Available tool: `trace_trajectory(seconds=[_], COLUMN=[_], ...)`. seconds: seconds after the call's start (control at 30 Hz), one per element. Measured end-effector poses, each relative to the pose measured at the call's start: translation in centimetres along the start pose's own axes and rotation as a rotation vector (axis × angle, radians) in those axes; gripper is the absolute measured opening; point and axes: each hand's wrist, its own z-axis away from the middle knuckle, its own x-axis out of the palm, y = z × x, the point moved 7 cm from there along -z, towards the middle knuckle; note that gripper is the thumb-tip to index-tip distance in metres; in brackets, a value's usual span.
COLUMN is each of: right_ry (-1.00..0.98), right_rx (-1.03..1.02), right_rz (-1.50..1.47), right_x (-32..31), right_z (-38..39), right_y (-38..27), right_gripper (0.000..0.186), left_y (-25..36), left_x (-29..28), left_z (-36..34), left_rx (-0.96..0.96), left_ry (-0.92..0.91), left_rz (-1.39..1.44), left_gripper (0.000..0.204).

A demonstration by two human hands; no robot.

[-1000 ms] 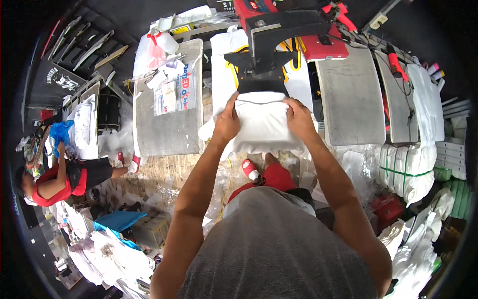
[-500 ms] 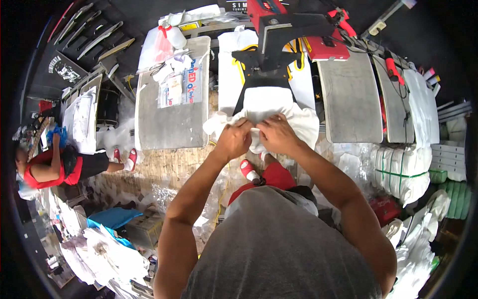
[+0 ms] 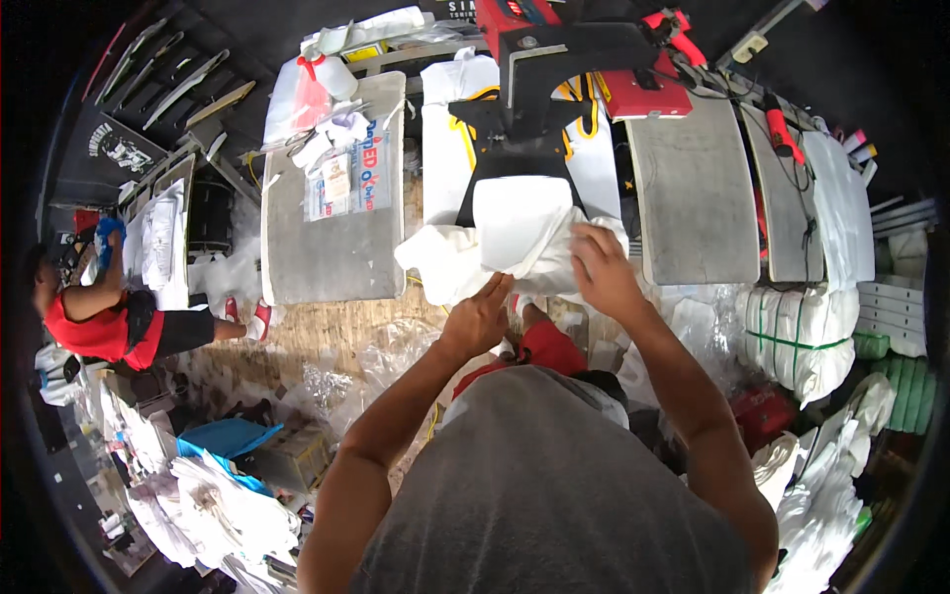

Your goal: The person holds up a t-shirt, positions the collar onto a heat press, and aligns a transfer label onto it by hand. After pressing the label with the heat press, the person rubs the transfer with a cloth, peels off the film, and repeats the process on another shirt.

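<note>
A white garment (image 3: 450,259) is draped over the small flat plate of a black-armed press (image 3: 515,119), its cloth bunched and folded on both sides. My left hand (image 3: 480,315) is closed at the garment's near edge, fingers pinching the fabric just below the plate. On the right, my right hand (image 3: 606,272) rests its bent, parted fingers against the loose cloth. Over the plate's upper part the fabric lies fairly smooth. Behind the press, another white piece with black and yellow trim (image 3: 450,148) lies flat.
Grey boards (image 3: 336,247) stand left and right (image 3: 693,218) of the press. A spray bottle (image 3: 334,75) and a red heat gun (image 3: 782,131) lie farther back. A tied white bundle (image 3: 798,332) is at right. A person in red (image 3: 109,327) works at far left.
My hands have moved apart: the left came down toward me with the garment's edge, the right shifted right and let go of that edge. More of the plate's top shows smooth cloth.
</note>
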Motion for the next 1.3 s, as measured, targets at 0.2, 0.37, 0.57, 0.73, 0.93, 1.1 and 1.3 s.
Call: trace_trajectory(seconds=[0.2,0.37,0.57,0.73,0.93,1.1,1.3], right_ry=[-0.374,-0.441,-0.387,-0.092,-0.384,-0.267,-0.195], right_rx=[-0.214,-0.085,0.358,0.078,0.214,0.414,-0.123], right_rz=[0.062,-0.005,-0.415,-0.295,-0.458,-0.639,-0.271], right_x=[2.0,2.7,2.2,-0.1,6.4,7.7,5.6], right_z=[-3.7,2.0,2.7,-8.0,-14.4,-13.6,-15.1], right_y=[-1.6,3.3,7.2,5.2,7.6,10.2,2.9], right_gripper=[0.021,0.021,0.017,0.027,0.028,0.027,0.024], left_y=[3.0,2.0,0.7,-1.7,-6.4,-8.3,-11.7], left_x=[-5.1,-9.4,-9.3,-8.1,-6.5,-5.3,-5.1], left_z=[-2.6,-5.7,-9.3,-12.8,-16.9,-18.3,-13.6], left_rx=[-0.121,-0.086,-0.132,-0.161,-0.318,-0.432,-0.557], left_ry=[-0.034,0.165,0.218,0.318,0.151,0.260,0.463], left_rz=[0.082,0.073,0.068,0.131,0.368,0.659,0.904], left_gripper=[0.035,0.027,0.049,0.061,0.037,0.018,0.026])
